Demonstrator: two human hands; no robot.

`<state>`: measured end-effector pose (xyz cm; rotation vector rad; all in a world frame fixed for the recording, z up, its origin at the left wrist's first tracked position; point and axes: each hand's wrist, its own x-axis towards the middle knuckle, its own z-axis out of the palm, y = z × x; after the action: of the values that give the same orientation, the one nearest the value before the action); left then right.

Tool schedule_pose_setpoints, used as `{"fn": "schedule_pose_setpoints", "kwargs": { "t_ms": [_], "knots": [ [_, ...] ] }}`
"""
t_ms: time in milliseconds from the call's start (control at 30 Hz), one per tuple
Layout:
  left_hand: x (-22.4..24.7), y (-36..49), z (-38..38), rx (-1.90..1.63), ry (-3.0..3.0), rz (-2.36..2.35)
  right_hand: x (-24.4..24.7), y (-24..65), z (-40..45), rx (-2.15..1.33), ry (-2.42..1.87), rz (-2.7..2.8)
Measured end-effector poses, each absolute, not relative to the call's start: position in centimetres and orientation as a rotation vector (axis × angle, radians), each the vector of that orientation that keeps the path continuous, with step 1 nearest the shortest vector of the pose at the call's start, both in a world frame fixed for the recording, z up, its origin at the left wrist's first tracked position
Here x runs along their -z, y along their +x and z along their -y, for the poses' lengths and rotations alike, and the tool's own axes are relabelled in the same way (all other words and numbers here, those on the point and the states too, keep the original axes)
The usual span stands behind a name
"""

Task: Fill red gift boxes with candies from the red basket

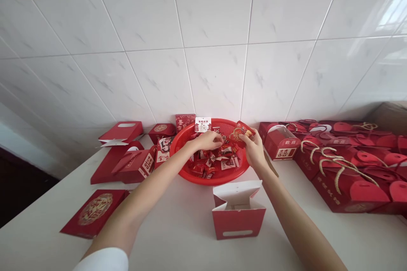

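Red packet (235, 136) pinched in the right hand (255, 153)! Left hand (207, 140) over the basket (210, 181), grip unclear: seemingly picking, next needing a neat pinch.

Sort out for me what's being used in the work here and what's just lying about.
In use, it seems:
- red packet, held in the right hand
- red basket of small wrapped items, left hand over it
- open box in front

Apparently lying about:
- rope-handled boxes, right
- red piece with round gold emblem, left
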<state>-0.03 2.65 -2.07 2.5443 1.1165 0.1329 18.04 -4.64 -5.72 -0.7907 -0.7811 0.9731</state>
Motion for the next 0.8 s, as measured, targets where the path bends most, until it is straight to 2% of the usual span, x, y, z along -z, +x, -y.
{"fn": "schedule_pose_setpoints", "kwargs": {
  "t_ms": [200, 367, 533, 700, 800],
  "knots": [
    [0.6, -4.7, -3.4, 0.190, 2.227, -1.328, 6.3, 18.1, 4.4, -0.959, -0.786, 0.816],
    [1.4, -5.7, -3.1, 0.287, 2.057, -1.409, 6.1, 18.0, 4.6, -0.963, -0.791, 0.803],
    [2.5, -2.7, -2.0, 0.291, 2.249, -1.333, 5.9, 18.0, 4.8, -0.956, -0.794, 0.844],
    [3.0, -0.1, -1.3, 0.486, 2.531, -1.420, 5.8, 18.0, 4.9, -0.967, -0.796, 0.855],
    [3.2, -0.5, -1.4, 0.416, 2.491, -1.360, 5.7, 18.0, 4.9, -0.975, -0.802, 0.841]
  ]
}}
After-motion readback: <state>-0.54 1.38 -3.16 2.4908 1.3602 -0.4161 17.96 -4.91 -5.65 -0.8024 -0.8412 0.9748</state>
